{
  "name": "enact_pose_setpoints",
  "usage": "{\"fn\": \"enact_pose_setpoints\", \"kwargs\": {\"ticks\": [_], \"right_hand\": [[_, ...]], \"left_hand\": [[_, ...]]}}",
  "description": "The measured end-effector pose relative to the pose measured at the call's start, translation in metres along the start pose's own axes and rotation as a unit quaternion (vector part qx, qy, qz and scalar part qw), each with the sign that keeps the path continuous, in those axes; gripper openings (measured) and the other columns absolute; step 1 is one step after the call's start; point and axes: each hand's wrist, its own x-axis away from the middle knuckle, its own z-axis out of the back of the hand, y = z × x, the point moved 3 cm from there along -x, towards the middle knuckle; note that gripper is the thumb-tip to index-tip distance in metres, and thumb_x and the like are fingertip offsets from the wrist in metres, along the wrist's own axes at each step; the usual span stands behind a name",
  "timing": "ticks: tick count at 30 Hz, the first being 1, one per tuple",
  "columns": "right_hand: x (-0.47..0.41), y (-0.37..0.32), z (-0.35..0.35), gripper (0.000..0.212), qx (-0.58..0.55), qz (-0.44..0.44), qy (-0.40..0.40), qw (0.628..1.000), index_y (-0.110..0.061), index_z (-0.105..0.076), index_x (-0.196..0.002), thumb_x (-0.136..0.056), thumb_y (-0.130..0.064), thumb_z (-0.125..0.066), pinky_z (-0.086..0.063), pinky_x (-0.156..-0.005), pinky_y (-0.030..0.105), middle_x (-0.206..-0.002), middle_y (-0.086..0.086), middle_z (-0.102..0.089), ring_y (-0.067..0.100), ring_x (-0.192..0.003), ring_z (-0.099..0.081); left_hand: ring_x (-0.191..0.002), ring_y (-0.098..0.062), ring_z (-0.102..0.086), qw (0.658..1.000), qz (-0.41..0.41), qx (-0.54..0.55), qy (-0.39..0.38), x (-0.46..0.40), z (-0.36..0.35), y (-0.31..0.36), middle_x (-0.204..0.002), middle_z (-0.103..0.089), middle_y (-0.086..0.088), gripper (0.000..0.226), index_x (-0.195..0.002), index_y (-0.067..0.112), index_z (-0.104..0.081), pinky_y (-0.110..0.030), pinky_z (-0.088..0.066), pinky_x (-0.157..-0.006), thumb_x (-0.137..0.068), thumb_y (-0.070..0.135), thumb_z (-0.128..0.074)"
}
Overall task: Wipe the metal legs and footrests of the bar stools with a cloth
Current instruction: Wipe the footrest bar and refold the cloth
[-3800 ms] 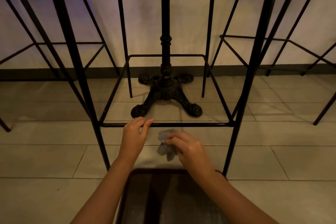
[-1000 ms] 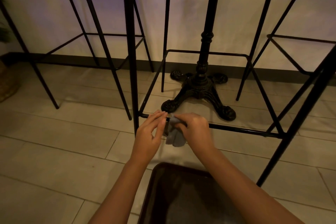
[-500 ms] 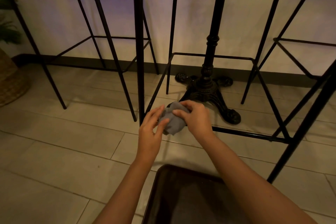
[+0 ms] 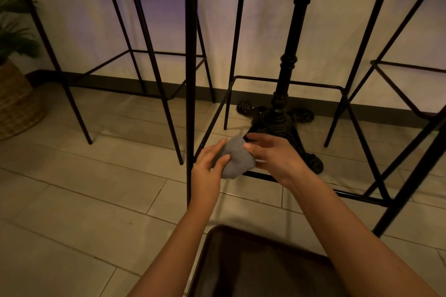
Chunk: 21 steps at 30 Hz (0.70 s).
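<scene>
A grey cloth is bunched between my two hands, just above the front footrest bar of the nearest black bar stool. My left hand holds the cloth's left side with thumb and fingers. My right hand touches its right side, fingers spread and fairly straight. The stool's front left leg rises just left of my left hand. Its front right leg slants up at the right.
A black cast-iron table pedestal stands inside the stool's frame. More black stools stand to the left and right. A wicker basket with a plant sits far left. A dark tray-like surface lies below my arms.
My view has shifted left and nearer. Both hands lifted the cloth off the footrest bar, and the right hand's fingers have loosened from gripping the cloth.
</scene>
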Motion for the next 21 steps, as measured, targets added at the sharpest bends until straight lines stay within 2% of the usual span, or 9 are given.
{"fn": "enact_pose_setpoints", "kwargs": {"ticks": [3,5,8,10,12,14,17,19,21], "right_hand": [[-0.004,0.0,0.002,0.054,0.036,0.004,0.008,0.999,-0.007,-0.049,-0.129,-0.081,-0.017,-0.069,-0.053,-0.079,0.027,-0.11,0.006,-0.061,0.016,-0.093,-0.062],[-0.007,0.003,0.004,0.06,0.061,-0.016,0.008,0.998,-0.008,-0.047,-0.13,-0.08,-0.031,-0.068,-0.053,-0.082,0.029,-0.114,0.004,-0.059,0.017,-0.096,-0.061],[-0.007,0.005,0.007,0.049,0.05,-0.078,-0.004,0.996,-0.008,-0.057,-0.117,-0.085,-0.045,-0.057,-0.054,-0.076,0.031,-0.108,0.011,-0.066,0.026,-0.094,-0.064],[-0.006,0.005,0.005,0.039,-0.039,-0.109,-0.035,0.993,-0.006,-0.058,-0.114,-0.089,-0.036,-0.055,-0.054,-0.07,0.029,-0.105,0.014,-0.067,0.026,-0.092,-0.066],[-0.006,0.003,0.002,0.036,-0.103,-0.101,-0.063,0.988,-0.004,-0.053,-0.122,-0.09,-0.02,-0.058,-0.053,-0.073,0.029,-0.109,0.015,-0.065,0.025,-0.093,-0.065],[-0.009,0.002,0.001,0.05,-0.119,-0.07,-0.056,0.989,-0.006,-0.044,-0.132,-0.085,-0.004,-0.061,-0.054,-0.076,0.031,-0.12,0.015,-0.058,0.025,-0.097,-0.063],[-0.015,0.0,0.0,0.074,-0.083,-0.011,-0.013,0.996,-0.013,-0.03,-0.142,-0.079,0.007,-0.063,-0.056,-0.073,0.028,-0.133,0.014,-0.047,0.021,-0.099,-0.059],[-0.018,-0.001,-0.004,0.081,-0.029,0.038,0.009,0.999,-0.019,-0.027,-0.143,-0.077,0.004,-0.068,-0.056,-0.071,0.024,-0.13,0.012,-0.05,0.016,-0.098,-0.058],[-0.018,0.001,-0.009,0.087,0.021,0.078,0.017,0.997,-0.025,-0.026,-0.144,-0.074,0.0,-0.072,-0.053,-0.067,0.014,-0.121,0.005,-0.053,0.008,-0.093,-0.057]], "left_hand": [[-0.108,-0.013,-0.06,0.989,0.078,0.125,-0.011,-0.001,-0.005,0.002,-0.121,-0.059,-0.001,0.032,-0.113,0.031,-0.058,-0.031,-0.052,-0.088,-0.088,0.01,-0.055],[-0.105,-0.015,-0.062,0.982,0.096,0.164,0.003,-0.002,-0.008,0.006,-0.118,-0.061,-0.005,0.028,-0.108,0.028,-0.059,-0.029,-0.053,-0.086,-0.088,0.009,-0.053],[-0.104,-0.015,-0.062,0.974,0.097,0.201,0.039,-0.006,-0.009,0.008,-0.113,-0.062,-0.003,0.026,-0.105,0.026,-0.06,-0.025,-0.054,-0.081,-0.089,0.006,-0.052],[-0.105,-0.016,-0.062,0.979,0.089,0.172,0.064,-0.008,-0.008,0.007,-0.112,-0.063,-0.001,0.025,-0.104,0.028,-0.061,-0.026,-0.054,-0.082,-0.09,0.009,-0.053],[-0.107,-0.014,-0.06,0.988,0.08,0.102,0.089,-0.007,-0.006,0.002,-0.115,-0.062,-0.001,0.024,-0.107,0.028,-0.06,-0.025,-0.054,-0.082,-0.09,0.013,-0.054],[-0.11,-0.011,-0.057,0.992,0.067,0.024,0.102,-0.004,-0.002,-0.001,-0.122,-0.058,-0.001,0.026,-0.112,0.03,-0.059,-0.025,-0.053,-0.085,-0.09,0.017,-0.055],[-0.106,-0.006,-0.059,0.995,0.065,0.021,0.077,-0.002,-0.001,-0.003,-0.119,-0.058,0.003,0.03,-0.113,0.032,-0.057,-0.025,-0.054,-0.084,-0.088,0.016,-0.058],[-0.092,0.004,-0.061,0.993,0.08,0.025,0.08,-0.003,-0.001,-0.002,-0.107,-0.061,0.008,0.033,-0.118,0.024,-0.057,-0.016,-0.053,-0.074,-0.088,0.011,-0.057],[-0.091,0.001,-0.061,0.989,0.09,0.0,0.121,-0.003,0.0,-0.002,-0.108,-0.062,0.004,0.031,-0.118,0.02,-0.057,-0.018,-0.054,-0.074,-0.088,0.011,-0.058]]}}
